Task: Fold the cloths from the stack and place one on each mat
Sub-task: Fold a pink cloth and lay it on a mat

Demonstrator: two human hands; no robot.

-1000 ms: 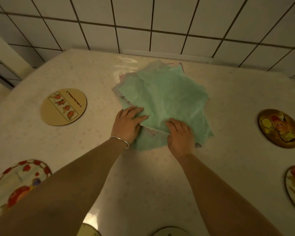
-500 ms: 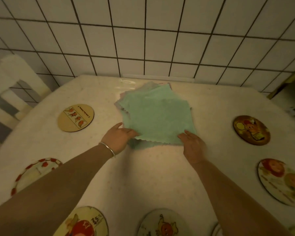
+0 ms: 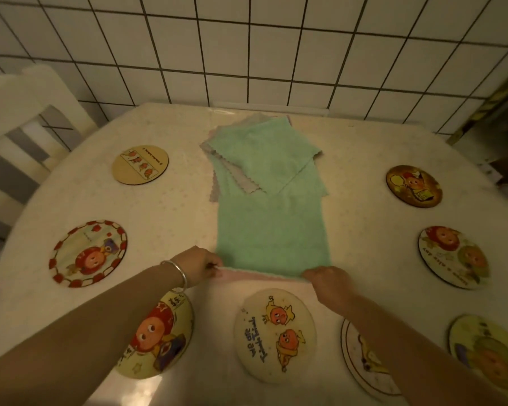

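A green cloth (image 3: 272,235) with a pink underside lies stretched flat between the stack and me. My left hand (image 3: 201,265) pinches its near left corner and my right hand (image 3: 326,278) pinches its near right corner. Its far end still overlaps the stack of green, pink and grey cloths (image 3: 261,153) at the back of the round table. Round picture mats ring the table: one directly below the cloth's near edge (image 3: 276,332), one under my left wrist (image 3: 156,332), one under my right forearm (image 3: 364,361).
More mats lie at the left (image 3: 88,253), far left (image 3: 140,164), far right (image 3: 413,186), right (image 3: 452,256) and near right (image 3: 490,353). A white chair (image 3: 18,124) stands at the left. A tiled wall (image 3: 247,48) backs the table (image 3: 364,230).
Both hands have drawn the top green cloth off the stack toward me, spreading it flat. The view has pulled back, showing more mats.
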